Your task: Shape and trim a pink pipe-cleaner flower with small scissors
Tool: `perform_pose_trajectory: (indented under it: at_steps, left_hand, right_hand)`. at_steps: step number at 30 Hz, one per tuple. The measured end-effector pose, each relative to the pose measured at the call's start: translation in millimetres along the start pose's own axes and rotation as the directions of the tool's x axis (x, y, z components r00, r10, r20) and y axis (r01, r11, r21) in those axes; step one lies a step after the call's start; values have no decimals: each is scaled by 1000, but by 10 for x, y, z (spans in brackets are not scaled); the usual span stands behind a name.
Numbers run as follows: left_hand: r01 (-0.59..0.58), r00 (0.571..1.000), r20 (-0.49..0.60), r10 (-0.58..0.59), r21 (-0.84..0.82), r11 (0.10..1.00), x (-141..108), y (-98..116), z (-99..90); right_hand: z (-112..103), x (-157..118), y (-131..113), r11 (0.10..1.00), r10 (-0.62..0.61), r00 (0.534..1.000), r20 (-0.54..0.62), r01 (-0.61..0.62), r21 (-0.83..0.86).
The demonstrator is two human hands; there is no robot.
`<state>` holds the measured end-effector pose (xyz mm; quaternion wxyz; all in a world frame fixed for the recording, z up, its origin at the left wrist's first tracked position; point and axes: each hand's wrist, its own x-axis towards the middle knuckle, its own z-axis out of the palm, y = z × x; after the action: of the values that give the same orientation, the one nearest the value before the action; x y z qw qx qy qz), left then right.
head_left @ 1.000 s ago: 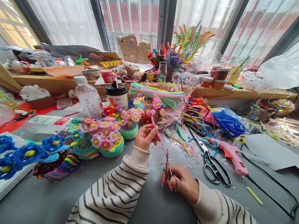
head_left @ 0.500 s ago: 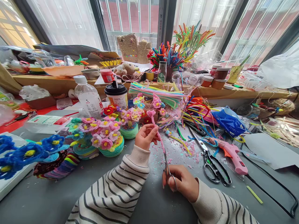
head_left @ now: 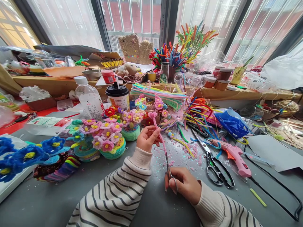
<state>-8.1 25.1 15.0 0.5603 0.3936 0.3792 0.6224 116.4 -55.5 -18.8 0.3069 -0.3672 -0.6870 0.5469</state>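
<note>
A pink fuzzy stem (head_left: 162, 140) with a small pink flower at its top is pinched between the thumb and fingers of my left hand (head_left: 148, 137). Its lower end meets the blades of small metal scissors (head_left: 168, 164). My right hand (head_left: 183, 183) is closed around the scissors' handles, fingers through the loops, below and right of my left hand. Pink fluff bits (head_left: 189, 150) and glitter lie on the grey table (head_left: 163, 208) around the stem.
Pink fuzzy flowers (head_left: 107, 134) in round pots and blue flowers (head_left: 30, 154) stand at left. Large black scissors (head_left: 214, 167) and a pink glue gun (head_left: 236, 156) with its cord lie at right. Behind are a bottle (head_left: 88, 97), a lidded cup (head_left: 117, 97) and pastel fuzzy sticks (head_left: 161, 94).
The small scissors in my right hand have shifted very slightly, their handle loops looking closer together. My left hand and the pink stem are almost unmoved.
</note>
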Motion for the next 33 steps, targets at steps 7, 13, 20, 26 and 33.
perform_pose_trajectory:
  at_steps: [7, 13, 20, 26, 33]
  left_hand:
    - [8, 1000, -5, -8, 5, 1000, 2, 6, 2]
    - [7, 1000, -23, -7, 13, 1000, 9, -2, -3]
    - [32, 999, -28, -31, 32, 999, 25, -10, -17]
    - [35, 999, -37, -33, 51, 998, 26, -15, -25]
    - [37, 996, -83, -33, 53, 998, 16, 15, -17]
  right_hand:
    - [-1, 2, 8, 1000, 9, 1000, 5, -9, -3]
    - [1, 4, 11, 1000, 2, 1000, 8, -2, 15]
    - [4, 10, 14, 1000, 5, 1000, -7, -5, 2]
    - [3, 3, 15, 1000, 23, 999, -31, -23, -18]
    - [2, -1, 9, 997, 23, 996, -82, -29, -78]
